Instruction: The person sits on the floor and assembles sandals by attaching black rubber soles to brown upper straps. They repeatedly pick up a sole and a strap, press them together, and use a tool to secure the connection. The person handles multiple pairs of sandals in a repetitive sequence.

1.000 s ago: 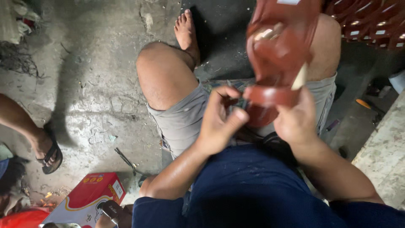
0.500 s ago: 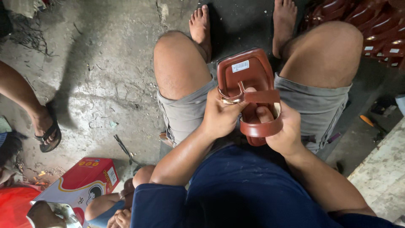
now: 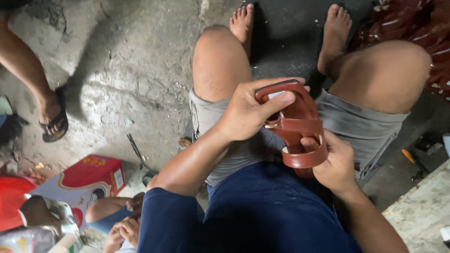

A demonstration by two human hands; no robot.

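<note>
Fingers (image 3: 281, 100) of the left hand (image 3: 246, 115) curl around a smooth, glossy brown sandal (image 3: 295, 124) held over the lap; the right hand (image 3: 335, 164) pinches its curved heel strap. Grey cloth shorts (image 3: 365, 126) lie beneath, above rough, cracked concrete floor (image 3: 122, 84).
</note>
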